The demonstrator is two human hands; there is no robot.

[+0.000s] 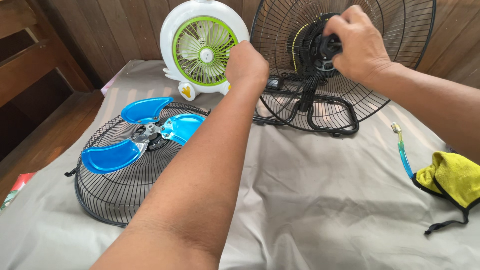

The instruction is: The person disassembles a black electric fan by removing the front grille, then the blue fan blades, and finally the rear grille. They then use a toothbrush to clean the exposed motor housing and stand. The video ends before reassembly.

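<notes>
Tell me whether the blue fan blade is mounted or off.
Off: the blue fan blade lies on the detached grille, away from the black fan.

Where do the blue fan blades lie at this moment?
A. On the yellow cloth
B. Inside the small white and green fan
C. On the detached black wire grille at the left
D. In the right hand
C: the blue fan blades rest on the black wire grille, lying flat on the grey cloth.

Grey cloth (310, 200) spread over a raised surface, creased toward the near edge. On it: detached black wire fan guard (107, 187) with blue three-blade propeller (145, 135) resting inside, small white-and-green fan (200, 47), black floor fan (320, 75) on its looped stand. At right, blue-handled screwdriver (404, 152) just beside yellow cloth (452, 175).
</notes>
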